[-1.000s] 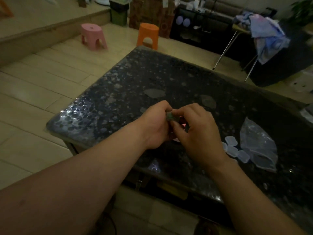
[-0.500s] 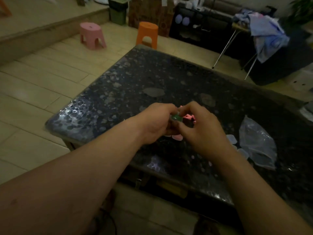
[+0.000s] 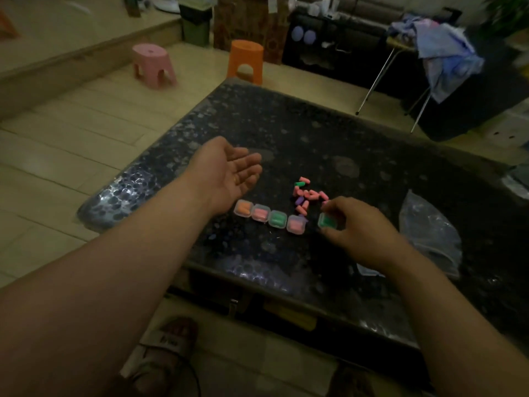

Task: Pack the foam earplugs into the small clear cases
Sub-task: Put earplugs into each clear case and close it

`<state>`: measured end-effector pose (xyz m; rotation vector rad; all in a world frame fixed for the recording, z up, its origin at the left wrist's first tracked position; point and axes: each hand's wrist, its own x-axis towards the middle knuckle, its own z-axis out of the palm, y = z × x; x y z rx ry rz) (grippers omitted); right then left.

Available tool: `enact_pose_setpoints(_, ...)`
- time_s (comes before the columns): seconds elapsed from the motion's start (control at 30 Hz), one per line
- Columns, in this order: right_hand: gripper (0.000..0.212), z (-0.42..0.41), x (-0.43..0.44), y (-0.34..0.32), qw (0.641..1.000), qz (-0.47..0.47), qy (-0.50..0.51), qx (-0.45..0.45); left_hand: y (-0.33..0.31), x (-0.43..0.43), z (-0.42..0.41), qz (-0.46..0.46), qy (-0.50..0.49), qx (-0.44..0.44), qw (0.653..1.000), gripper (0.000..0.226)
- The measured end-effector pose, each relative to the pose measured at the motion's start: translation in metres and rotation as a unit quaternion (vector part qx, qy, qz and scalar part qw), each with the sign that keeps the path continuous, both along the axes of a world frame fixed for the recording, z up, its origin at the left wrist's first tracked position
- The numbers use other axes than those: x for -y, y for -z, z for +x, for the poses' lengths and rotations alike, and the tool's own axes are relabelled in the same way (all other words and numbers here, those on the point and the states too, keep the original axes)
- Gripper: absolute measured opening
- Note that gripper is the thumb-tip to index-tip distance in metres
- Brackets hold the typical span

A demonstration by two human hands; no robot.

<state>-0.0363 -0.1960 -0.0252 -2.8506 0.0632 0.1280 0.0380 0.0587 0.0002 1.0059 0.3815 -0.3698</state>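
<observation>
A row of several small clear cases lies on the dark table, holding orange, pink and green earplugs. Just to the right of the row, my right hand pinches another clear case with green earplugs at table level. Behind the row is a loose pile of foam earplugs, mostly pink, with one green and one purple. My left hand hovers palm up to the left of the pile, fingers apart and holding nothing.
A clear plastic bag lies on the table right of my right hand. Beyond the table's far corner stand a pink stool and an orange stool. A folding rack with clothes is at back right. My sandalled foot is under the near edge.
My hands were together, both working on a green-filled case. They have parted: the left moved away left and opened, the right carried the case down to the end of the row.
</observation>
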Motion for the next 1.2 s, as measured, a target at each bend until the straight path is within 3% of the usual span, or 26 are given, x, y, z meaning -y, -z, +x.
enact_pose_setpoints(0.3,0.025,0.004,-0.011,0.01,0.997,-0.042,-0.03,-0.049,0.002,-0.013,0.004,-0.068,-0.03,-0.006,0.997,0.034)
enact_pose_setpoints(0.67,0.038,0.004,-0.012,0.006,0.999,0.018,-0.015,-0.03,0.0,-0.009,0.0,-0.062,-0.003,-0.003,0.998,0.043)
enact_pose_setpoints(0.97,0.028,0.017,0.016,0.009,0.98,0.046,0.165,0.103,0.008,0.021,-0.003,-0.023,0.055,-0.015,0.998,0.042)
enact_pose_setpoints(1.2,0.03,0.031,0.031,0.017,0.977,0.013,0.2,0.068,0.014,0.054,-0.006,-0.006,0.07,-0.036,0.997,0.029)
